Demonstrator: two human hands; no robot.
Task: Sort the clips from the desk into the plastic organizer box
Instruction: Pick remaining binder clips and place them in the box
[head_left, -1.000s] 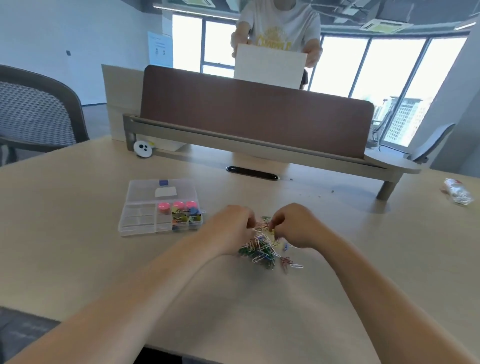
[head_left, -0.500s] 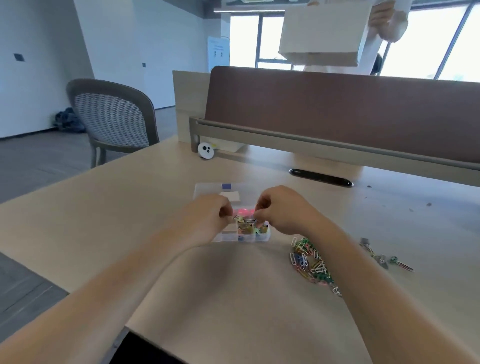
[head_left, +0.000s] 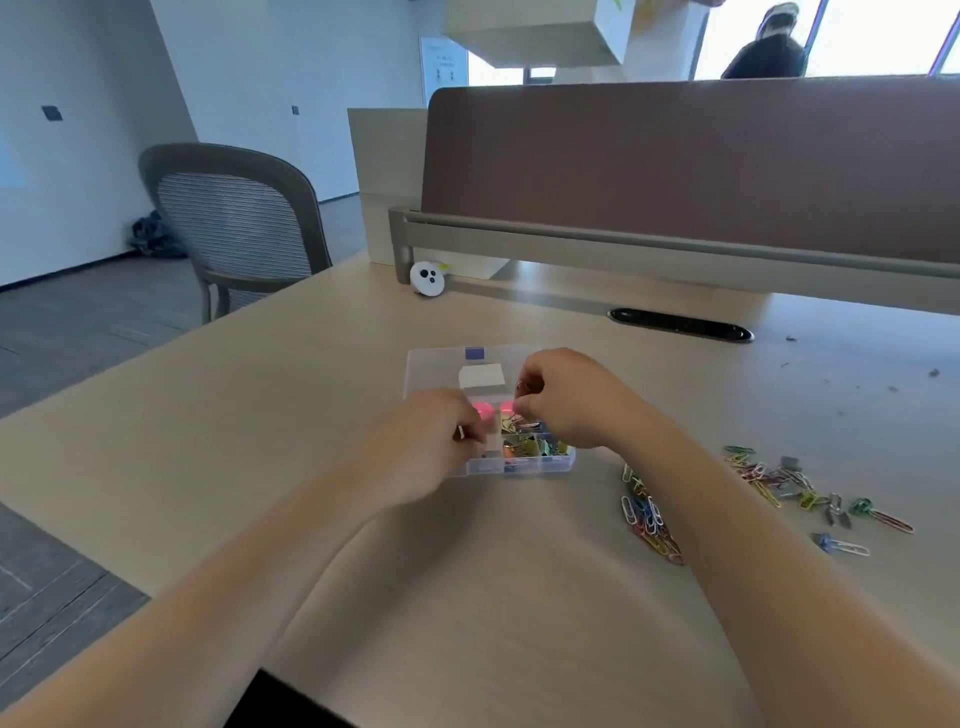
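Over the organizer box (head_left: 431, 364), the right hand (head_left: 571, 402) pinched a copper clip (head_left: 522, 387), apparently ready to drop it in. The left hand (head_left: 441, 434) pinched a small clip (head_left: 460, 432) over the box's near-left corner.

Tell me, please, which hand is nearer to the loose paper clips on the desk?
Right. The right hand is over the right half of the box, the side toward the paper clips; the left hand is over its left half, farther away.
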